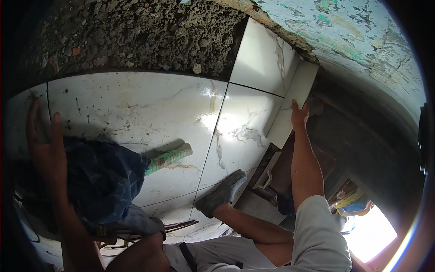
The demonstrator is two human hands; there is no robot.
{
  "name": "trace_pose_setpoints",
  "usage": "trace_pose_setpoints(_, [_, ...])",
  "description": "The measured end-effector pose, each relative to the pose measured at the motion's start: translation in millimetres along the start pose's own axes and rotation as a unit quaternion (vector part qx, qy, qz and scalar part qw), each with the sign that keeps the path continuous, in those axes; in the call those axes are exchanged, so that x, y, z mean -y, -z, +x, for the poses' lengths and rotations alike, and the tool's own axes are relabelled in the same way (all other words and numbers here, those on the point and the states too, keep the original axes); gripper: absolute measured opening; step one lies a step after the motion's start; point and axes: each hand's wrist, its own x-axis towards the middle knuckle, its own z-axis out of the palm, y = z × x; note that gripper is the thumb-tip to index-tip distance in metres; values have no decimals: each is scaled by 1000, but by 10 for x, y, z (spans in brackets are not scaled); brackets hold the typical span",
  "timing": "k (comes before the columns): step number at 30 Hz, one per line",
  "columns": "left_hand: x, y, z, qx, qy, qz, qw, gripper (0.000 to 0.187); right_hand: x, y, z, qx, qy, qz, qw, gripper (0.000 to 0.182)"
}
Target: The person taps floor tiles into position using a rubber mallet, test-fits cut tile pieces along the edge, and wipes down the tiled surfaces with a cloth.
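My right hand [300,117] grips the edge of a narrow white tile strip [295,102], thumb on its top face and the other fingers hidden behind. The strip lies along the right side of the white marbled floor tiles [247,113]. At the far left, my left hand [47,152] is spread, thumb and fingers apart, with fingertips over a large dirt-spotted tile [136,104]. Beside it lies a crumpled dark blue cloth or bag [102,177]. A worn green cylindrical piece [170,157] sticks out from under the cloth; its other end is hidden.
Rough grey mortar [149,36] with stones borders the tiles at the top. A peeling pale blue wall [358,41] rises at upper right. My shod foot [222,195] rests on the tiles. Thin brown rods [181,224] lie near my knee. Another person [353,201] shows by a bright doorway.
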Motion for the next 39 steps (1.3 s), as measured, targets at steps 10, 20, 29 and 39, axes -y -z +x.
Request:
trace_pose_setpoints(10, [77, 3, 21, 8, -15, 38, 999, 46, -154, -65, 151, 20, 28, 47, 998, 62])
trace_pose_setpoints(20, [108, 6, 40, 6, -46, 40, 998, 45, -144, -70, 176, -4, 15, -6, 1000, 65])
trace_pose_setpoints(29, [122, 14, 53, 9, -52, 40, 998, 45, -194, -68, 193, 7, 31, 7, 999, 62])
trace_pose_setpoints(39, [123, 16, 63, 5, -63, 46, 997, 44, -168, -22, 269, 1, 61, 26, 998, 57])
